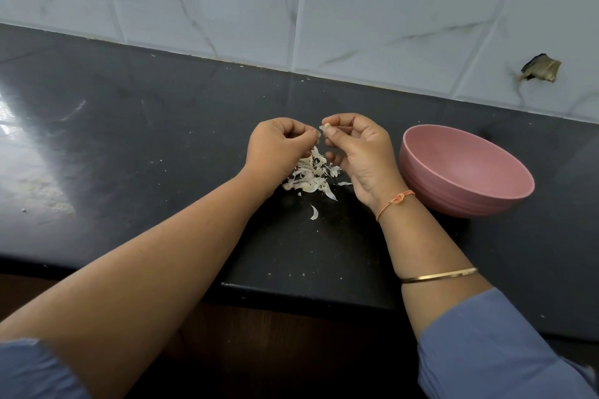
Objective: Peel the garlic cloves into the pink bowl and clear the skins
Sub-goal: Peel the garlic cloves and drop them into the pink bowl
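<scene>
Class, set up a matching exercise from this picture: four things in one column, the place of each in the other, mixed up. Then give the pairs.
Things:
1 clove
2 skins
3 bowl
4 bangle

Places:
A round the right forearm
B pinched by the right hand
C standing at the far right of the counter
D heaped on the counter

Pairs: 1-B, 2-D, 3-C, 4-A
</scene>
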`<state>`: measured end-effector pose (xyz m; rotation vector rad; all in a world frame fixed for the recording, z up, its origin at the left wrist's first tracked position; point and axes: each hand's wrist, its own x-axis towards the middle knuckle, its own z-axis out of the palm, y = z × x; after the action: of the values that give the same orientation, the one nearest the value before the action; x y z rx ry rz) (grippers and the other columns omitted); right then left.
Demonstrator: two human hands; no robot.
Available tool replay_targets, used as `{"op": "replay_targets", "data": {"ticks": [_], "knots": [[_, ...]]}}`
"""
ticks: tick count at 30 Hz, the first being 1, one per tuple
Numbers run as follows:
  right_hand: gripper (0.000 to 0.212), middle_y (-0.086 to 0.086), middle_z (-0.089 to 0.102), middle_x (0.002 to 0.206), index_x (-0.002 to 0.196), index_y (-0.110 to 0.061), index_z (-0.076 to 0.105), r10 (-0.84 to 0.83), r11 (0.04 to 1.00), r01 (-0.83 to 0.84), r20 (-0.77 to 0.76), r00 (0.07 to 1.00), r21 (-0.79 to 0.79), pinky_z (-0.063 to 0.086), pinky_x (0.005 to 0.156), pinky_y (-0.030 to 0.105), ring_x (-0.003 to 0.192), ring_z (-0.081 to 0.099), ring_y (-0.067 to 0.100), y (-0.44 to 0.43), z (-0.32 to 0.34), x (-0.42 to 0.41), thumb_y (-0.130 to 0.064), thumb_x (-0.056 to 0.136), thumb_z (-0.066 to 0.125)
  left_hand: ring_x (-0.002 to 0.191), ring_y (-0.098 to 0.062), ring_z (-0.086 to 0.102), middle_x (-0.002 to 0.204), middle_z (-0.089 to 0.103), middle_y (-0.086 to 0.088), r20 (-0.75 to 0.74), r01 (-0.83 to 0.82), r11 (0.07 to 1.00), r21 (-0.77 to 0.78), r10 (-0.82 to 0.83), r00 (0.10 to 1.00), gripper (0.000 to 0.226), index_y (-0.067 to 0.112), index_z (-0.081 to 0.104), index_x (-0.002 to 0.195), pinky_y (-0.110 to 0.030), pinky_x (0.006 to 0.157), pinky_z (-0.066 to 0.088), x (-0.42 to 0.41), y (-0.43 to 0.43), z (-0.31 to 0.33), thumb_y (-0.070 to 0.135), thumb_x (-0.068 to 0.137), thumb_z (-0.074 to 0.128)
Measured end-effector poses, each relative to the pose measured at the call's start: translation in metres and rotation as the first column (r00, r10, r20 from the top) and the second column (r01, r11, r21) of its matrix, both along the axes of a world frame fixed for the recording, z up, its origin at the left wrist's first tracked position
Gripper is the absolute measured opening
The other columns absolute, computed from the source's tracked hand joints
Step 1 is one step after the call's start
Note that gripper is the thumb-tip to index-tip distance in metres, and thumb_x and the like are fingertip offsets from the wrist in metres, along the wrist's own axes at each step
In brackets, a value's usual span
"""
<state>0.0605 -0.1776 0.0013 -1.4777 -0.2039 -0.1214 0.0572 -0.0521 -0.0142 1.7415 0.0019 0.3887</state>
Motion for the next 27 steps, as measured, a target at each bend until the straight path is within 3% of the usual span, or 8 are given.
{"op": "replay_targets", "data": {"ticks": [2, 5, 7, 10, 15, 19, 27], "knots": [[0.016, 0.002, 0.06, 0.08, 0.082, -0.013, 0.063, 0.018, 0.998, -0.016, -0.027, 0.999, 0.066, 0.05, 0.057, 0.021, 0.068, 0.055, 0.008, -0.0003, 0.0013, -0.0002, 0.001, 0.088, 0.058, 0.06, -0.005, 0.063, 0.067, 0.067, 0.007, -0.01, -0.017, 1.0, -0.001, 0.017, 1.0, 0.013, 0.02, 0.068, 0.071, -0.034, 0.075, 0.059, 0.0007, 0.0004, -0.0004, 0.016, 0.084, 0.065], [0.021, 0.003, 0.054, 0.076, 0.086, -0.015, 0.064, 0.034, 0.995, -0.029, -0.051, 0.998, 0.096, 0.05, 0.058, 0.022, 0.068, 0.053, 0.009, -0.0007, 0.0024, -0.0006, 0.003, 0.09, 0.054, 0.057, -0.005, 0.062, 0.065, 0.065, 0.005, -0.015, -0.032, 0.999, 0.001, 0.032, 0.999, 0.012, 0.012, 0.069, 0.075, -0.027, 0.065, 0.056, -0.001, -0.0005, 0.0005, 0.017, 0.083, 0.062], [0.022, 0.003, 0.054, 0.074, 0.085, -0.016, 0.065, 0.027, 0.997, -0.023, -0.061, 0.998, 0.068, 0.05, 0.058, 0.022, 0.069, 0.053, 0.009, -0.0008, 0.0024, -0.001, 0.003, 0.09, 0.053, 0.06, -0.009, 0.062, 0.063, 0.065, 0.003, -0.02, -0.028, 0.998, -0.06, 0.027, 0.999, 0.021, 0.006, 0.069, 0.074, -0.027, 0.062, 0.054, -0.0015, -0.0009, 0.0007, 0.022, 0.086, 0.063], [0.021, 0.002, 0.056, 0.072, 0.084, -0.015, 0.066, -0.014, 1.0, 0.014, -0.04, 0.999, -0.019, 0.049, 0.059, 0.023, 0.067, 0.054, 0.009, -0.0007, 0.0012, -0.0008, 0.001, 0.09, 0.055, 0.062, -0.012, 0.062, 0.063, 0.066, 0.0, -0.001, -0.005, 0.989, -0.145, 0.005, 1.0, 0.031, 0.004, 0.069, 0.073, -0.034, 0.071, 0.058, -0.0017, -0.0003, 0.0016, 0.032, 0.085, 0.069], [0.016, 0.003, 0.058, 0.069, 0.094, -0.014, 0.066, -0.019, 0.997, 0.019, 0.007, 1.0, -0.08, 0.05, 0.058, 0.02, 0.065, 0.055, 0.005, 0.0002, 0.0007, -0.0017, 0.0, 0.089, 0.058, 0.067, -0.009, 0.063, 0.073, 0.07, -0.004, 0.038, 0.052, 0.998, -0.033, -0.05, 0.998, 0.007, 0.025, 0.071, 0.078, -0.037, 0.08, 0.057, -0.0065, -0.0027, 0.003, 0.025, 0.084, 0.069], [0.019, 0.009, 0.058, 0.075, 0.096, -0.018, 0.067, 0.011, 0.994, -0.009, 0.015, 1.0, -0.108, 0.049, 0.06, 0.02, 0.073, 0.058, 0.01, -0.0001, 0.0001, -0.0021, -0.002, 0.09, 0.057, 0.067, -0.01, 0.063, 0.073, 0.07, -0.004, 0.042, 0.038, 0.999, -0.007, -0.038, 0.998, 0.011, 0.025, 0.071, 0.076, -0.038, 0.079, 0.057, -0.0084, -0.0027, 0.0047, 0.021, 0.085, 0.068], [0.017, 0.0, 0.065, 0.075, 0.084, -0.014, 0.067, 0.016, 0.994, -0.014, 0.018, 1.0, -0.106, 0.051, 0.063, 0.024, 0.073, 0.062, 0.01, -0.0012, -0.0015, -0.0007, 0.001, 0.088, 0.06, 0.064, -0.007, 0.062, 0.069, 0.068, 0.003, 0.014, -0.032, 0.997, 0.066, 0.032, 0.999, 0.01, 0.021, 0.068, 0.076, -0.037, 0.076, 0.058, -0.0055, -0.0014, 0.003, 0.02, 0.085, 0.065]]}}
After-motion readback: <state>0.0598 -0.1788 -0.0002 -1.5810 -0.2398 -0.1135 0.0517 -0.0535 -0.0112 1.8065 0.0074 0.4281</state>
